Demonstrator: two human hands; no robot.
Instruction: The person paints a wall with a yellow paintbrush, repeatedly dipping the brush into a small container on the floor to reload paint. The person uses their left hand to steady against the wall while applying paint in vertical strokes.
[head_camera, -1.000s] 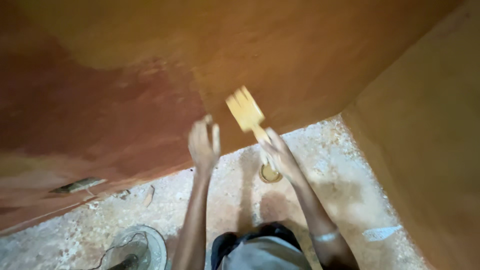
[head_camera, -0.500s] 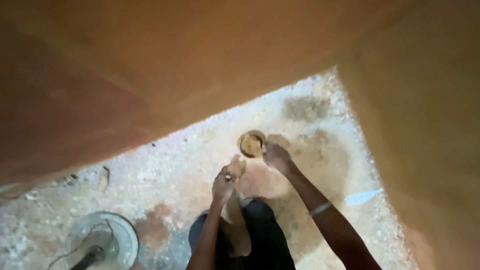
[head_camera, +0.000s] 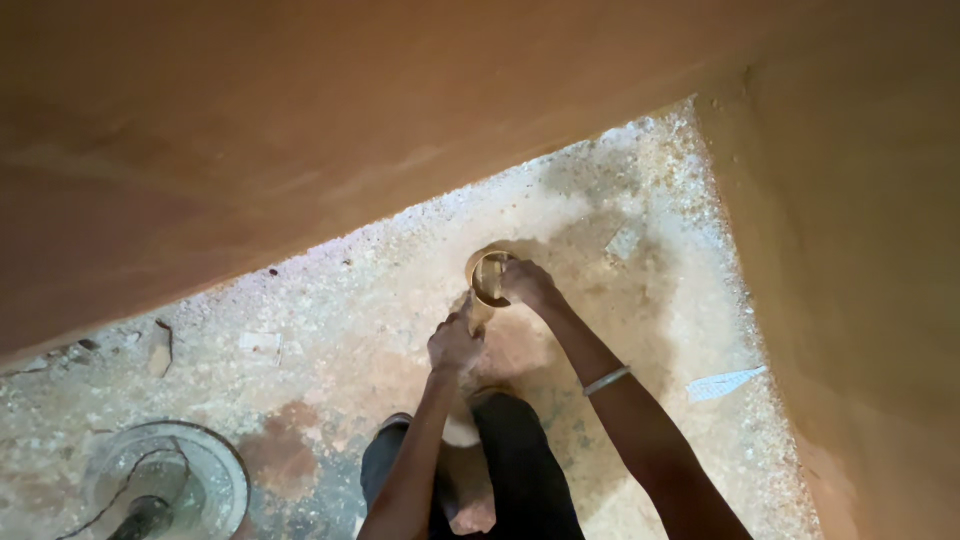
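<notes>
At about eight o'clock, low on the sawdust-strewn concrete floor (head_camera: 330, 330), sits a round grey metal stand base (head_camera: 165, 485) with a dark cable curling over it. Just right of it lies a reddish-brown stain (head_camera: 280, 450). Above, from nine o'clock across to one, leans a large orange-brown wooden panel (head_camera: 330, 130).

Near the centre, the left hand (head_camera: 455, 345) is clenched around the lower end of a pale wooden brush handle (head_camera: 478, 315). At twelve o'clock from that hand, touching the floor, stands a small round brass-coloured tin (head_camera: 487, 277), into which the brush reaches. The right hand (head_camera: 527, 283) rests at the tin's right rim, fingers curled over it; whether it grips the tin or the brush I cannot tell. A thin silver bangle (head_camera: 607, 380) rings the right wrist at four o'clock from the tin.

At six o'clock are the person's dark trousers (head_camera: 520, 460). At three o'clock lies a white paper scrap (head_camera: 725, 383), beside another orange-brown wooden board (head_camera: 860, 270).
</notes>
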